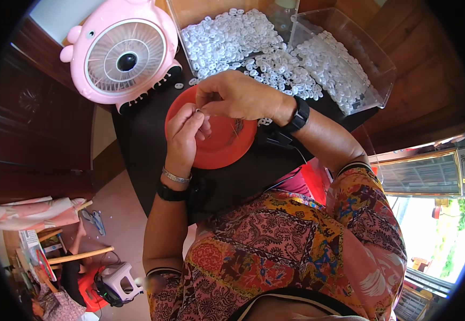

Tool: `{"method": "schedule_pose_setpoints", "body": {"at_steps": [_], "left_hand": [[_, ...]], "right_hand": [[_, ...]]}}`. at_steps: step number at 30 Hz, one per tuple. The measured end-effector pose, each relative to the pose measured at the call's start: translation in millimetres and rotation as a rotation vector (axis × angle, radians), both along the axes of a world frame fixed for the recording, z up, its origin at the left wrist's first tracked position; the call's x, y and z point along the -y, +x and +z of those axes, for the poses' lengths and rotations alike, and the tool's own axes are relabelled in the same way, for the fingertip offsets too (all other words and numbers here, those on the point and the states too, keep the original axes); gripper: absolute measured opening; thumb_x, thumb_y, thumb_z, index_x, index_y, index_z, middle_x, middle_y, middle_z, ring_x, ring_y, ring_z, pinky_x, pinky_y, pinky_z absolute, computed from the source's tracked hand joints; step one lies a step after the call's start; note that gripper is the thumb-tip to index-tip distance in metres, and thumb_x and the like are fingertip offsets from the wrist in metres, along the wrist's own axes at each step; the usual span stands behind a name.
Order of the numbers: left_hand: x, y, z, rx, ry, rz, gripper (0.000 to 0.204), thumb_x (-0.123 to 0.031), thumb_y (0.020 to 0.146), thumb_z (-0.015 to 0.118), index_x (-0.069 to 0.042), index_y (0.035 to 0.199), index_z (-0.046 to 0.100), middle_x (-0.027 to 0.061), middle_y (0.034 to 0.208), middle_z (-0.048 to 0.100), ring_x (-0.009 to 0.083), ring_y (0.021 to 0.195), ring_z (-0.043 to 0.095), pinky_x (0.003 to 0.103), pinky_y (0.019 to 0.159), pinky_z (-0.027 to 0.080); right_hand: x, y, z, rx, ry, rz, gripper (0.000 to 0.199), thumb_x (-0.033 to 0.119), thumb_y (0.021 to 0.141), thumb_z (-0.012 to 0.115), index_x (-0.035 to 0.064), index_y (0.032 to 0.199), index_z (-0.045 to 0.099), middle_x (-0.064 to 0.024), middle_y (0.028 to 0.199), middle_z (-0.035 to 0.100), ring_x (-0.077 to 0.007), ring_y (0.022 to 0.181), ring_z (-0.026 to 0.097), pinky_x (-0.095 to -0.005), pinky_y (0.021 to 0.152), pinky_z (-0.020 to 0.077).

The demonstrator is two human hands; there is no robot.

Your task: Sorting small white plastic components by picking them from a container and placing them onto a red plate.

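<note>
Over a red plate [219,155] my two hands meet, fingertips nearly touching. My left hand [185,131] pinches a tiny item between thumb and fingers, too small to name. Reaching in from the right, my right hand [246,95] is closed in a pinch at the same spot; what its fingertips hold is hidden. A few thin, wire-like pieces [236,128] lie in the plate. Just beyond my hands are many small white oval plastic pieces with holes [275,67], spread loose on the dark table.
A clear bin [385,91] of white pieces stands at the far right, with another white heap [232,37] beside it. A pink animal-shaped fan [125,56] is at the back left. The black table [141,144] ends near my body. A stool [121,283] stands lower left.
</note>
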State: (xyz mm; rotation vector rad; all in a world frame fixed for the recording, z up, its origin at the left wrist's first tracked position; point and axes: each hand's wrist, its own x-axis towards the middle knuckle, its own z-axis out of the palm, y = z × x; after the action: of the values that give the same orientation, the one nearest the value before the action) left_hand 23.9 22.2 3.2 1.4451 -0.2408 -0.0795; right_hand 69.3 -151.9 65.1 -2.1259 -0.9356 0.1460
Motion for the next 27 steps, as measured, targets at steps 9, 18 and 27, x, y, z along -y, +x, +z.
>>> {"method": "schedule_pose_setpoints", "body": {"at_steps": [9, 18, 27], "left_hand": [[-10.1, 7.4, 1.2, -0.052, -0.15, 0.215, 0.017, -0.014, 0.086, 0.048, -0.004, 0.074, 0.054, 0.0001, 0.061, 0.049, 0.009, 0.05, 0.049, 0.02, 0.046, 0.034], [-17.8, 13.5, -5.7, -0.068, -0.124, 0.278, 0.016, -0.012, 0.084, 0.046, -0.005, 0.07, 0.051, 0.0, 0.059, 0.045, 0.0112, 0.051, 0.048, 0.022, 0.048, 0.035], [-15.4, 12.5, -2.8, -0.067, -0.202, 0.305, 0.013, -0.008, 0.081, 0.049, -0.005, 0.069, 0.051, -0.0007, 0.06, 0.046, 0.009, 0.051, 0.044, 0.022, 0.047, 0.034]], "right_hand": [[1.7, 2.2, -23.4, 0.255, -0.167, 0.083, 0.009, 0.012, 0.077, 0.064, 0.0048, 0.082, 0.065, -0.0092, 0.081, 0.064, -0.0267, 0.076, 0.063, -0.0357, 0.067, 0.0496], [-28.7, -2.8, -58.2, 0.398, -0.512, 0.24, 0.013, 0.015, 0.075, 0.06, 0.0101, 0.084, 0.068, -0.0066, 0.085, 0.064, -0.029, 0.082, 0.062, -0.0402, 0.066, 0.0499], [-33.9, -17.2, -55.0, 0.53, -0.695, 0.282, 0.015, 0.012, 0.076, 0.055, 0.006, 0.085, 0.066, -0.0101, 0.083, 0.063, -0.029, 0.08, 0.062, -0.0393, 0.066, 0.05]]}}
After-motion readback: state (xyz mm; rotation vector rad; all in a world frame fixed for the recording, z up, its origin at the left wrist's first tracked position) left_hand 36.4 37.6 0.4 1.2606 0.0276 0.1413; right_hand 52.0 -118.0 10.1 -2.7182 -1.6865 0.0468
